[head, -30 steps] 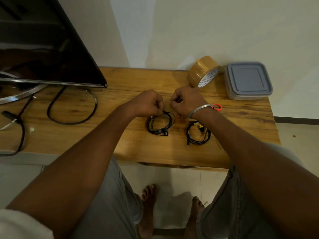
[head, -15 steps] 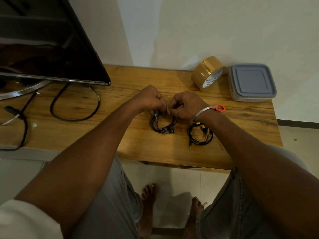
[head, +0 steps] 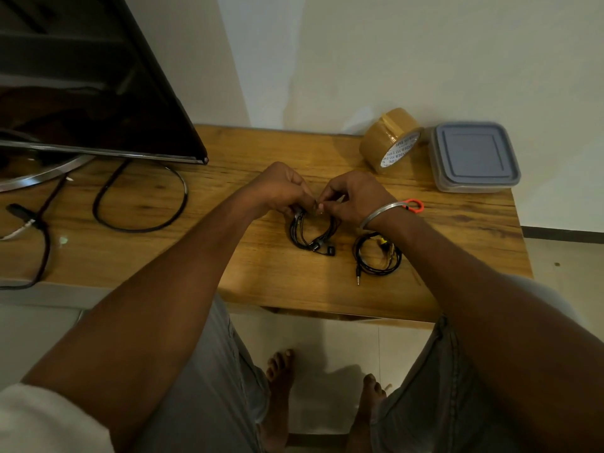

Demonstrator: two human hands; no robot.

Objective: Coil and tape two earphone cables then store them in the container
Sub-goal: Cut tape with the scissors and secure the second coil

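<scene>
The far edge of a coiled earphone cable (head: 305,238) on the counter (head: 261,276) is pinched between the left hand (head: 277,191) and the right hand (head: 358,199), fingers curled. A second coil (head: 376,261) is laid just right of it. A tape roll (head: 389,138) and the lidded container (head: 474,156) are set far right.

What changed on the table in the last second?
The left hand and right hand closed in until their fingertips met, both pinching the top of one earphone coil. That coil, the second coil, the tape roll and the lidded container stayed where they were.
</scene>
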